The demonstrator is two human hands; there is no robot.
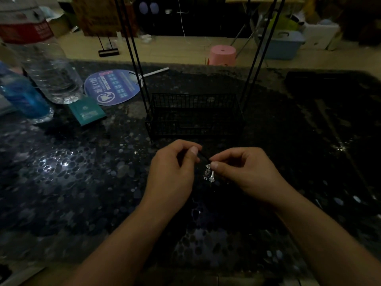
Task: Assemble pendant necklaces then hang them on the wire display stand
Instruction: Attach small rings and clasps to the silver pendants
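Step in hand, as I read it: threading the pendant [208,173] onto the cord [203,156], just in front of the wire stand [193,114].

Left hand [173,168]: thumb and forefinger pinched together on the cord, other fingers curled under. Right hand [243,170]: thumb and forefinger clamped at the pendant's top, where the cord end meets it; the pendant hangs below the fingertips. Both hands hover low over the table [82,182], close together, with a short bare run of cord between them.

To do it well:
- Keep the exposed cord tip short so it stays stiff and doesn't flop.
- Hold the pendant by its top loop, hole facing the cord.
- Feed the cord with the left hand and keep the right still.
- Stay low over the table; a dropped pendant would be hard to spot on that speckled surface.
- Light is poor, so go by feel as much as sight.

Materials and shapes:
- Cord: thin, black, matte, likely limp over any length.
- Pendant: small, silvery metal, ornate, glinting; detail too small to make out.
- Stand: thin black wire, a mesh basket base with tall slanted uprights; nothing visibly hanging on it yet.
- Table: dark, glossy, pebble-patterned, reflective.
- Left of the stand: clear plastic bottle [43,58], ribbed.
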